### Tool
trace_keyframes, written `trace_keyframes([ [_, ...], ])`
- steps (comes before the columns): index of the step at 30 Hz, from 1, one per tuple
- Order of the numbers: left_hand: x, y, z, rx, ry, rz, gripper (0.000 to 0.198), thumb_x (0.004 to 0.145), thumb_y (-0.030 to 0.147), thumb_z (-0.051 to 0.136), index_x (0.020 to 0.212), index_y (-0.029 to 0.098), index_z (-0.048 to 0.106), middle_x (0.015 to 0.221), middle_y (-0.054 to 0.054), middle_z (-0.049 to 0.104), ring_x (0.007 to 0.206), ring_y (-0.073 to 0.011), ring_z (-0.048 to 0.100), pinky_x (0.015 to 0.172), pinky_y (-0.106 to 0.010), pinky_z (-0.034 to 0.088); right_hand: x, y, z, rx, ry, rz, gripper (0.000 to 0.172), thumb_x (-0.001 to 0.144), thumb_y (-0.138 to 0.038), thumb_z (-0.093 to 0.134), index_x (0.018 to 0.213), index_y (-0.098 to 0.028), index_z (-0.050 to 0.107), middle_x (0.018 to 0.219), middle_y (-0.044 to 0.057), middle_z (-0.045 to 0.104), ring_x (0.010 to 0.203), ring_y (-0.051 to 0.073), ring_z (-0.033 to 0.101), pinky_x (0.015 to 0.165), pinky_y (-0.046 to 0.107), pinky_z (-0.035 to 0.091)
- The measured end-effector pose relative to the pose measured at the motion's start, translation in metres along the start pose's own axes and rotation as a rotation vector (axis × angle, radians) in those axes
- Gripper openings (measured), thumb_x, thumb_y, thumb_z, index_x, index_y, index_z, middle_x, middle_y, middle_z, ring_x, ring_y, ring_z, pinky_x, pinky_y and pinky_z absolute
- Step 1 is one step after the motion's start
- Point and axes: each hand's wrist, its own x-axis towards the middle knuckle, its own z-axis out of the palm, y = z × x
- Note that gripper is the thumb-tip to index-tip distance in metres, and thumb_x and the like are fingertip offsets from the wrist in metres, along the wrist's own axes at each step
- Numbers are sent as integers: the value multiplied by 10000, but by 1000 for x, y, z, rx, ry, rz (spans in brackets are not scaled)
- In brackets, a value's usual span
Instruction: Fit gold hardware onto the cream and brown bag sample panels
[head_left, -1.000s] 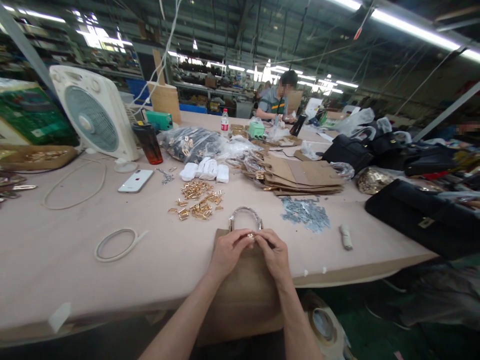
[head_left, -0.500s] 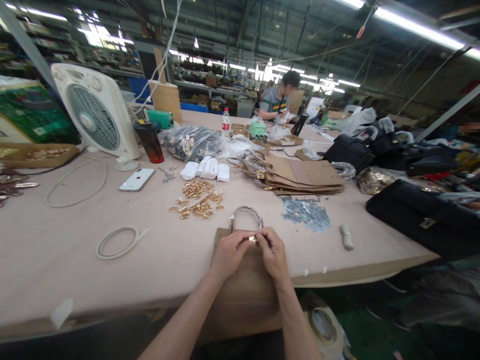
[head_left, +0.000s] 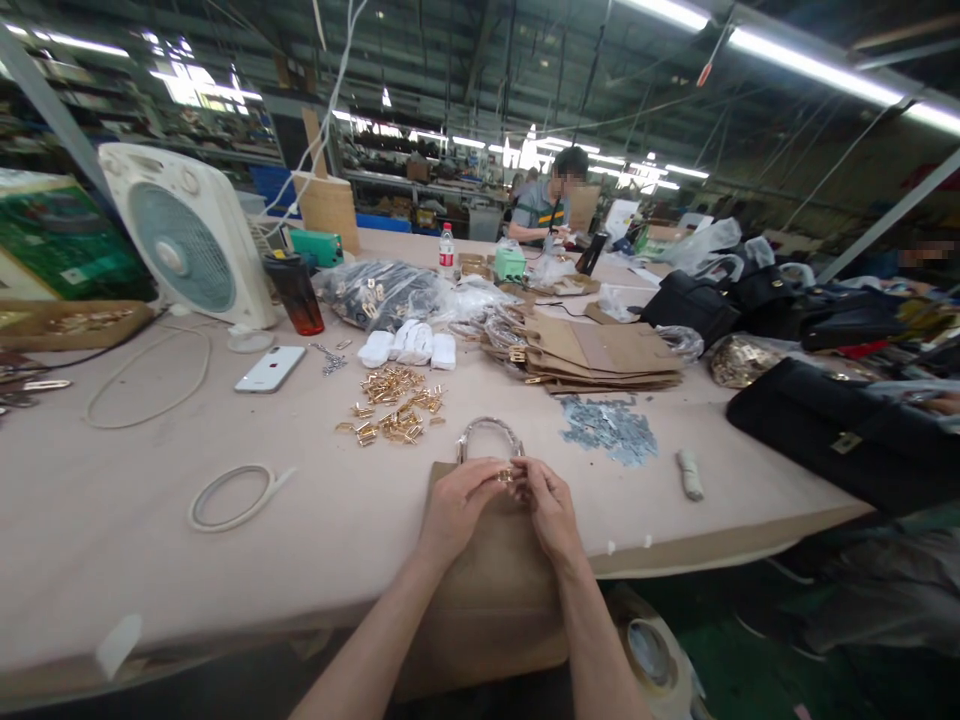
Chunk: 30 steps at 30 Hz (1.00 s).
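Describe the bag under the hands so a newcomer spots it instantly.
At the near edge of the big pinkish table, the left hand and right hand meet at a small gold metal piece. Below it, overlapping that edge, is a brown handbag with an arched, shiny wrapped handle. It is brown, unlike the black handbag far right, and single, unlike the layered stack of brown panels.

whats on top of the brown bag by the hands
The left hand and right hand hold a small shiny metal piece over the brown bag; its surface beneath them is covered.
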Motion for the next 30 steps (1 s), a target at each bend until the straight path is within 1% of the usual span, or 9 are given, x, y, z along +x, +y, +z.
trace_keyframes([
  [8,2,0,-1,31,-9,21,232,976,286,654,1170,270,780,1266,-85,714,1160,-223,689,1027,-376,570,2,-9,4,-68,-154,51,613,945,-730,527,871,-181,788,713,50,695,641,190,613,626,299,486],
  [10,2,0,-1,24,-32,14,236,979,272,646,1173,276,780,1298,-84,700,1166,-224,689,1030,-376,571,2,-12,3,-98,-191,22,552,962,-680,549,865,-187,778,723,38,698,636,183,608,637,299,491],
  [14,2,0,0,17,-49,20,276,982,251,631,1230,274,749,1312,-81,699,1213,-234,664,1056,-400,555,0,-10,0,-26,-199,31,352,949,-547,665,1025,-213,747,789,19,711,680,171,627,664,285,511],
  [17,1,1,1,21,-34,-27,394,960,210,637,1349,266,659,1319,-87,691,1088,-209,697,996,-386,580,0,-2,-3,79,-106,33,285,877,-440,788,1044,-222,713,844,14,718,734,156,649,699,267,524],
  [21,-1,3,1,57,152,-115,466,934,136,585,1387,245,589,1289,-94,681,962,-175,685,889,-330,596,3,10,-7,172,159,-34,297,829,-403,835,1019,-221,698,929,16,718,772,131,653,734,256,527],
  [24,-4,2,-1,170,378,-161,424,923,104,544,1322,226,620,1317,-108,655,1148,-219,643,992,-378,560,8,16,-9,242,238,-53,344,814,-425,838,1056,-220,705,955,23,715,774,131,655,730,272,536],
  [26,-7,1,-4,275,468,-208,441,888,85,570,1305,216,626,1405,-119,602,1327,-260,550,1133,-445,470,9,17,-10,228,239,-62,339,826,-447,820,1050,-214,718,964,32,722,771,137,654,732,289,541],
  [28,-9,-3,-9,355,477,-294,467,849,92,622,1304,194,625,1463,-143,557,1424,-295,465,1218,-490,366,10,17,-9,193,222,-67,324,844,-461,798,1044,-217,728,960,34,729,765,139,653,727,296,538],
  [30,-9,-7,-16,363,422,-422,505,826,141,680,1327,159,613,1456,-179,562,1407,-325,489,1216,-507,356,9,17,-9,169,204,-66,323,848,-466,792,1050,-220,735,950,32,733,761,141,654,714,293,532],
])
